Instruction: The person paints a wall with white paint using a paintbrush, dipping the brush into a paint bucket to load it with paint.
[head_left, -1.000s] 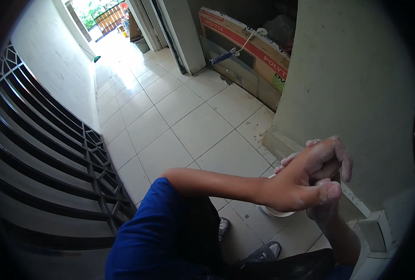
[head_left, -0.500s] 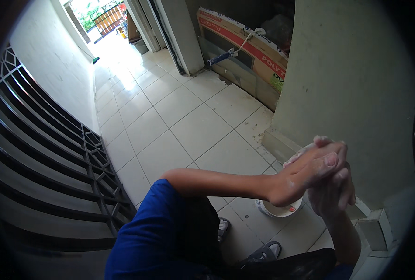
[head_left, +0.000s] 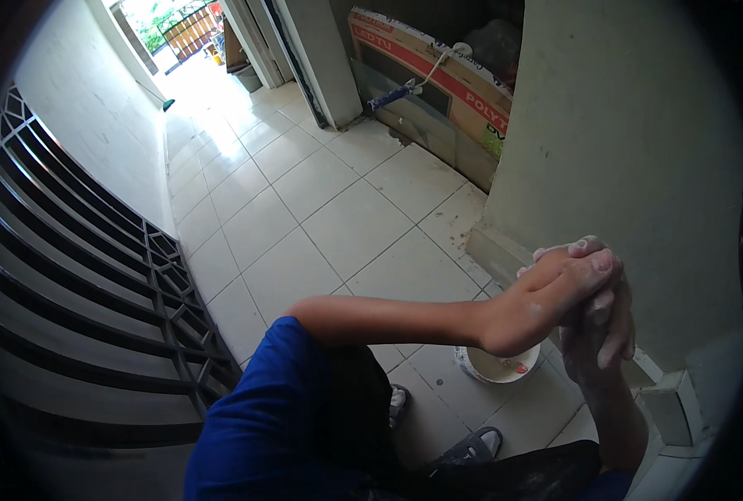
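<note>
White residue coats the fingers of my left hand [head_left: 526,307] and right hand [head_left: 590,351], folded closed around each other, so each grip has hold of the other hand. Below my left wrist, a white bucket [head_left: 473,371] stands on the tiled floor [head_left: 363,238], a small red piece [head_left: 522,368] inside. Farther off, a blue roller [head_left: 392,95] sits before a cardboard box [head_left: 476,104]; beyond, a slatted gate [head_left: 194,37] shows in daylight.
</note>
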`<act>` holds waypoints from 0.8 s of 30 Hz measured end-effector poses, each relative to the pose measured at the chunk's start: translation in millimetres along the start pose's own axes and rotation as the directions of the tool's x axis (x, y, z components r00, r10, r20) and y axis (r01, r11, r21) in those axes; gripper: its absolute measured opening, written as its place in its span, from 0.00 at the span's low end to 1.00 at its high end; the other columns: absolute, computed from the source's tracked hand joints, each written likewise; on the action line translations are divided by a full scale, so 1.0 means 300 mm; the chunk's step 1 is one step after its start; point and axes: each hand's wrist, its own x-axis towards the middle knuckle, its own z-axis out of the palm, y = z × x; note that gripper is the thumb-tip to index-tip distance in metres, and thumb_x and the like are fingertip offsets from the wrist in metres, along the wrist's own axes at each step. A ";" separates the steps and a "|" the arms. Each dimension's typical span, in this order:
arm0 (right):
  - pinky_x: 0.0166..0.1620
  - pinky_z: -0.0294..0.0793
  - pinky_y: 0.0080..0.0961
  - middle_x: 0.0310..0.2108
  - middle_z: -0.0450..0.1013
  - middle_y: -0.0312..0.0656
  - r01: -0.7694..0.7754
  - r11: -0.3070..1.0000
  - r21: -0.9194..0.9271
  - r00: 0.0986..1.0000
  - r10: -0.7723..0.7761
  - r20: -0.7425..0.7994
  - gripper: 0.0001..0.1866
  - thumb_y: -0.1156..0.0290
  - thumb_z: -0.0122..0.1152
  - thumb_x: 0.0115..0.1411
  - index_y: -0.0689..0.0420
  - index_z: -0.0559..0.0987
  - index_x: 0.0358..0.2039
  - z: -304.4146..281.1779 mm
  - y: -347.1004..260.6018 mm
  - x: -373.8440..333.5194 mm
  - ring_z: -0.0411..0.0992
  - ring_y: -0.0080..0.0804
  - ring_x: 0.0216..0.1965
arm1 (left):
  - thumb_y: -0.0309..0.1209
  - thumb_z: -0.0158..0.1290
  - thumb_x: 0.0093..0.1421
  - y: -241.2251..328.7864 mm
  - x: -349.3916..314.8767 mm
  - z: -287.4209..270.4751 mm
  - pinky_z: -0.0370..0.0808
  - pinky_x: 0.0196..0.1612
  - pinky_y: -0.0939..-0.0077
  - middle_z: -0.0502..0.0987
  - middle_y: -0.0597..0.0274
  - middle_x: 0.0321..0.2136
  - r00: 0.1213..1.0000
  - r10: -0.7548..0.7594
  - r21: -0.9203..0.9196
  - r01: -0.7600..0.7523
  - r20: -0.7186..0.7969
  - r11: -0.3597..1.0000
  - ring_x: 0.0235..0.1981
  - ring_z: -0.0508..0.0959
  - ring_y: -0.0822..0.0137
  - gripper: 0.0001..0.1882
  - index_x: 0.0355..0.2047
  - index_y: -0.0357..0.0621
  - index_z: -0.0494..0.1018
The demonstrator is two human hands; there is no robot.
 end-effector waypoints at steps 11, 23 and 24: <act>0.60 0.61 0.32 0.61 0.56 0.47 -0.089 0.816 0.570 0.994 0.038 0.100 0.31 0.70 0.51 0.61 0.63 0.54 0.63 -0.042 0.042 0.077 0.59 0.36 0.60 | 0.26 0.43 0.62 -0.053 -0.005 -0.062 0.69 0.46 0.73 0.71 0.51 0.41 0.944 0.196 0.409 -0.074 -0.265 0.910 0.41 0.73 0.66 0.08 0.40 0.35 0.67; 0.45 0.74 0.35 0.38 0.74 0.51 0.290 0.800 -0.526 0.936 -0.124 0.328 0.13 0.69 0.50 0.56 0.64 0.75 0.38 -0.118 0.086 -0.017 0.74 0.42 0.39 | 0.56 0.51 0.53 -0.108 0.069 -0.094 0.68 0.49 0.54 0.76 0.49 0.36 0.956 -0.047 0.955 -0.284 0.288 0.084 0.41 0.75 0.47 0.31 0.41 0.38 0.72; 0.45 0.74 0.35 0.38 0.74 0.51 0.282 0.800 -0.530 0.939 -0.117 0.323 0.13 0.69 0.50 0.56 0.64 0.75 0.38 -0.114 0.096 -0.029 0.74 0.42 0.39 | 0.56 0.51 0.53 -0.119 0.061 -0.090 0.68 0.49 0.54 0.76 0.49 0.36 0.955 -0.048 0.953 -0.287 0.293 0.092 0.41 0.75 0.47 0.31 0.41 0.38 0.72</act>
